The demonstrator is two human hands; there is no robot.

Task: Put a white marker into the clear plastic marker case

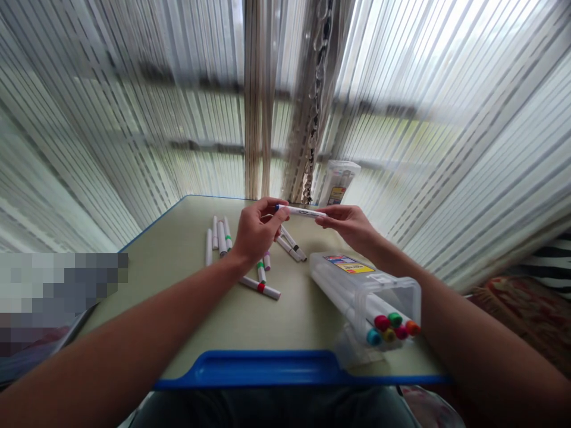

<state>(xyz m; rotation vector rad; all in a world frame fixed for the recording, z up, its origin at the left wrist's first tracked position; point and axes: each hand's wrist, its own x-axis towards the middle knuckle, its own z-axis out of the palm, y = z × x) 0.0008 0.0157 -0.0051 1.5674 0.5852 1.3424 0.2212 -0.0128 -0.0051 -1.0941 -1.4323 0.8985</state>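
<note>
Our left hand (256, 232) and right hand (350, 224), each closed in a pinch, hold opposite ends of a white marker (303, 211) over the far part of the table (165, 261), beyond the clear case (332, 284).

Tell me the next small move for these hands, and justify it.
I'd probably loosen the right hand from the blue-ended marker, leaving it in the left hand: both hands pinch it near opposite ends, and loose markers lie on the table near the left hand.
</note>
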